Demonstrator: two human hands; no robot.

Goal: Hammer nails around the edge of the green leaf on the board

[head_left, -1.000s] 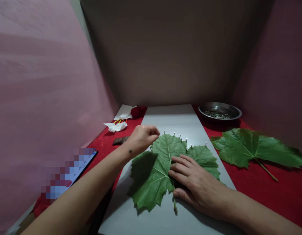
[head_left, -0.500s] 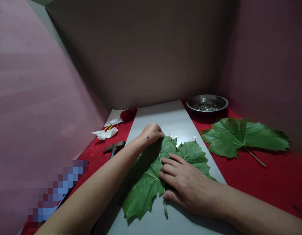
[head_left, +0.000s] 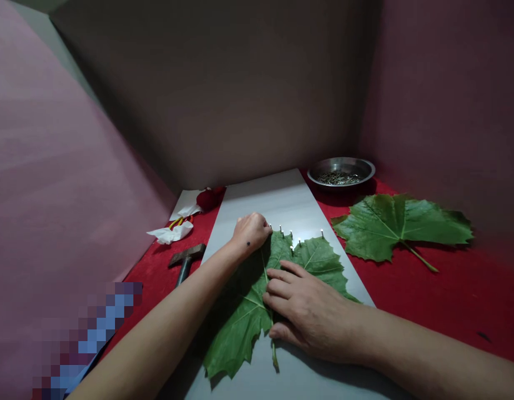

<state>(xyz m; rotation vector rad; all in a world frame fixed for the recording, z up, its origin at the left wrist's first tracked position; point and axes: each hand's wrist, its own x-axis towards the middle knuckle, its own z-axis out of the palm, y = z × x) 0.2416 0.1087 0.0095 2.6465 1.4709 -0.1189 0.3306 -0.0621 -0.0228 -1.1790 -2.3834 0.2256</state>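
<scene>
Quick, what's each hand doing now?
Left hand: curled closed by the nearer leaf; can't tell if it's holding anything.
Right hand: open, resting on that leaf.

Screen (head_left: 94, 339) at your left: pixelated, so you can read nothing on it.
Hammer (head_left: 188, 255): you can make out no lettering on its head.
Steel bowl (head_left: 365, 170): you find no legible mark on its rim.
White board (head_left: 265, 191): you can read no print or number here.

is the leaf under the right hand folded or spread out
Spread out. The leaf fans across the white board, the right hand resting on it, nails standing along its far edge. The left arm hides part.
</scene>
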